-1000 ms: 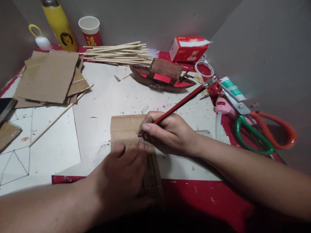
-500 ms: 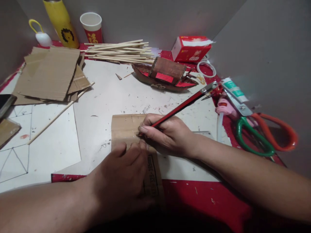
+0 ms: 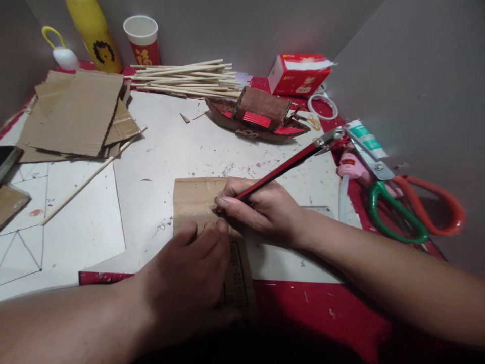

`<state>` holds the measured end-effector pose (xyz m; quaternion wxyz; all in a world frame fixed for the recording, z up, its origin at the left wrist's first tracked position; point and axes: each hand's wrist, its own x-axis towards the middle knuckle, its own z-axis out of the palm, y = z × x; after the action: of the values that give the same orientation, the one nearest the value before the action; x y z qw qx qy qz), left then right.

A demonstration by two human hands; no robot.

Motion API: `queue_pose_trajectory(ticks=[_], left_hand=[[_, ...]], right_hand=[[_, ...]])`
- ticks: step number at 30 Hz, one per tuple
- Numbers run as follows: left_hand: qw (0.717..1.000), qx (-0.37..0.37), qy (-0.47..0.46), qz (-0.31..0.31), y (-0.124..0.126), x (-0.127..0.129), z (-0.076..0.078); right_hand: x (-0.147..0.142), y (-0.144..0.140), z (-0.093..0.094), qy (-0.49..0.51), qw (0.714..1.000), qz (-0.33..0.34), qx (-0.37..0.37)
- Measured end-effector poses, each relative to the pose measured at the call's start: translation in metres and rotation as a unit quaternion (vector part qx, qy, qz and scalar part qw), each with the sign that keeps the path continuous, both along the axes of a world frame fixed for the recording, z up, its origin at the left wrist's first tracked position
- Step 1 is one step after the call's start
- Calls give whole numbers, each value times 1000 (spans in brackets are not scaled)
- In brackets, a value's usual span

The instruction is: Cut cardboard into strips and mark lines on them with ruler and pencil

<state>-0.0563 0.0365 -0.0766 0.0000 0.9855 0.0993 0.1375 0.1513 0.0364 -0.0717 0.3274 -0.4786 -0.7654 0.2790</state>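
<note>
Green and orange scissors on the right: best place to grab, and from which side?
Take the scissors at the handle loops, from above and from the near right. They lie flat with the loops toward the right edge, clear of other things. The blades point away to the left, crowded by the glue tube.

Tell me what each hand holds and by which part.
Right hand grips the pencil near its tip. Left hand grasps nothing; it presses flat on the cardboard strip.
</note>
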Motion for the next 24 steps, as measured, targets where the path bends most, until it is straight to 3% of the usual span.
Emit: queue_pose_trajectory(ticks=[24], left_hand=[[1000, -7, 3, 0, -1, -1, -2]], right_hand=[[-1, 0, 0, 8, 1000, -11, -26]])
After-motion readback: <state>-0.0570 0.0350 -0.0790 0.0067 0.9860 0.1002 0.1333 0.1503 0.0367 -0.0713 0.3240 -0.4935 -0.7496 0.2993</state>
